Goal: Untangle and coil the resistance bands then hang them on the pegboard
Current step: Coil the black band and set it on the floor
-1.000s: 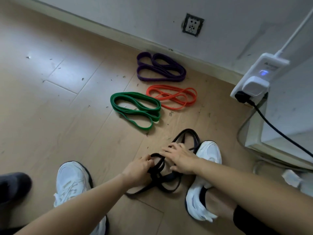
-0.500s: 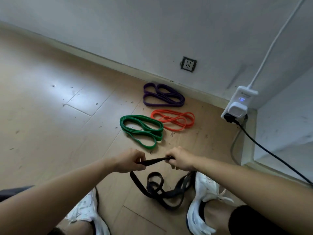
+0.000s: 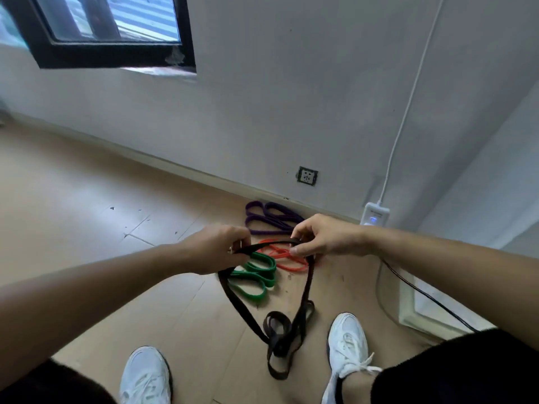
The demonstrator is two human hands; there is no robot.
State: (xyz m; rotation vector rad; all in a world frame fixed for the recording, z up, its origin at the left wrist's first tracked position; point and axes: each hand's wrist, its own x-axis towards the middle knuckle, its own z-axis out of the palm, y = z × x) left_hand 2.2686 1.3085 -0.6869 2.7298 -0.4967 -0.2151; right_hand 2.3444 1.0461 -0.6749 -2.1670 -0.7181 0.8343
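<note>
Left hand (image 3: 217, 248) and right hand (image 3: 316, 237) pinching black band (image 3: 242, 309), tangled loops hanging below

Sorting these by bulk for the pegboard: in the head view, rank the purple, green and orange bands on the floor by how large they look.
1. Green band, though partly hidden and nearer the camera.
2. Purple band and orange band: both partly hidden by the hands, too unsure to rank.

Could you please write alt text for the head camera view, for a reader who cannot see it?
Two bare hands, left hand and right hand, hold up a black resistance band whose tangled lower loops hang between two white shoes. Beyond it, green, red and purple bands lie folded on the wooden floor by a wall.
</note>
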